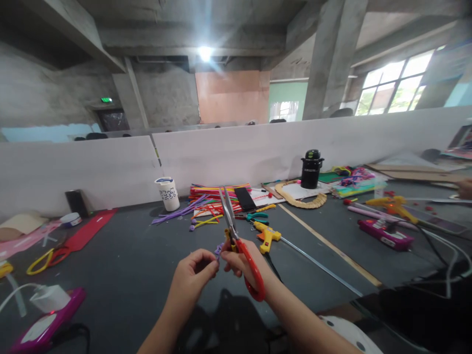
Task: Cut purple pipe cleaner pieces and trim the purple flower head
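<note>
My left hand [195,272] pinches a small twisted purple pipe cleaner [219,250] between thumb and fingers, just above the table. Close beside it, my right hand [239,260] is closed around a pair of scissors [253,275], whose red handle hangs over the back of the hand. The blades point up and away from me, slightly apart. My right fingertips also meet the purple piece; how much of it they grip is partly hidden. Past the hands lie bundled coloured pipe cleaners [206,194], loose purple stems [180,210] and teal-handled pliers [257,217].
A yellow glue gun [269,236] with a clear stick lies right of my hands. Behind stand a white cup [167,194] and a black bottle [310,171]. Other scissors [47,260] and a magenta power strip [51,319] lie left. Another person's hand [465,188] shows far right.
</note>
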`<state>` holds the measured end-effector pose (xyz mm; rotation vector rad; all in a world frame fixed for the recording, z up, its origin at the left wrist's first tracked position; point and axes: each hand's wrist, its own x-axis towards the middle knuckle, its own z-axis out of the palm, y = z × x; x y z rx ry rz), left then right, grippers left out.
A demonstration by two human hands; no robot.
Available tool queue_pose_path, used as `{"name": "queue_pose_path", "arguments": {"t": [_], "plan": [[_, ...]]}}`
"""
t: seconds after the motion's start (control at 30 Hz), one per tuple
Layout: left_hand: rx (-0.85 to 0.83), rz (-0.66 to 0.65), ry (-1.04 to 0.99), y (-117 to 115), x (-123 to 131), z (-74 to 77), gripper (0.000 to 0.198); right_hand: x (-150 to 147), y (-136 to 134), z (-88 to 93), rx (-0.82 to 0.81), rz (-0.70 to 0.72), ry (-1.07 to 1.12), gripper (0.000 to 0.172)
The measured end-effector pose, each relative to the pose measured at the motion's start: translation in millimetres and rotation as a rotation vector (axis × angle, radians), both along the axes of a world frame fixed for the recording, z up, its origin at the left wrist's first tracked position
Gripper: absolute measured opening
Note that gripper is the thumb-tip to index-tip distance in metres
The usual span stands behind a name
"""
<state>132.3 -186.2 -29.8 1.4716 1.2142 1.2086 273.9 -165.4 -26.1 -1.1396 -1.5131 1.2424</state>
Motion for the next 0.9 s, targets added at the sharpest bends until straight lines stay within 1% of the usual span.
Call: {"name": "queue_pose_path", "arguments": {"t": [0.13,0.23,0.3,0.37,0.47,0.53,0.63,0.77,0.9], "plan": [[0.026,-0.005,0.108,-2.7,1.8,0.3,0.013,-1.2,-0.6,-0.5,0.001,0.02,0.023,0.003],[0.031,-0.031,0.128,-3.9,0.4,4.0,0.011,-0.9,-1.7,0.9,0.003,0.032,0.026,0.003],[0.016,-0.062,0.097,-3.6,-1.6,6.5,0.009,0.2,-1.6,2.4,-0.001,0.042,0.027,0.004],[-0.021,-0.097,0.014,-2.1,-3.3,7.0,0.009,1.8,-1.0,3.6,-0.012,0.061,0.019,0.005],[-0.122,-0.134,-0.149,1.3,-4.0,3.4,0.013,3.6,-0.4,3.8,-0.018,0.099,-0.003,0.005],[-0.176,-0.148,-0.207,3.3,-3.2,0.2,0.013,4.1,-0.2,2.5,-0.011,0.12,-0.014,0.005],[-0.197,-0.162,-0.198,4.4,-1.9,-1.9,0.011,4.0,0.5,-0.1,0.01,0.138,-0.028,0.004],[-0.191,-0.169,-0.149,2.9,-0.3,-0.1,0.008,3.9,1.5,-2.8,0.032,0.148,-0.054,0.004],[-0.193,-0.17,-0.151,1.5,2.3,0.2,0.008,3.7,1.3,-2.6,0.067,0.142,-0.093,0.003]]}}
